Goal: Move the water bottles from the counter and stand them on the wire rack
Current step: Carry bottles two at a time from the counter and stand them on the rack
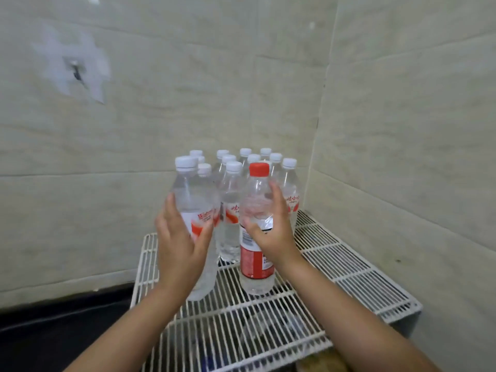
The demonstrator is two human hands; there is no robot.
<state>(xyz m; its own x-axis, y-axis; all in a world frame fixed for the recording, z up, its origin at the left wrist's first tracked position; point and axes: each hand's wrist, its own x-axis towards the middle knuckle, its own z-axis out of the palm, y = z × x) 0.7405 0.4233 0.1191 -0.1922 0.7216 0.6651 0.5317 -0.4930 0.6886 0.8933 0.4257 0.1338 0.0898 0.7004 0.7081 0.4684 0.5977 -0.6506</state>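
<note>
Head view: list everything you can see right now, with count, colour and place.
Red-capped bottle: one, clear with red label, front of rack, upright.
White-capped bottle: one, clear, front left.
Other white-capped bottles: about ten, clustered behind, upright.
Wire rack: one, white, in the wall corner.
Walls: pale tiles.
Left hand: fingers straight against the white-capped bottle.
Right hand: fingers straight against the red-capped bottle.
</note>
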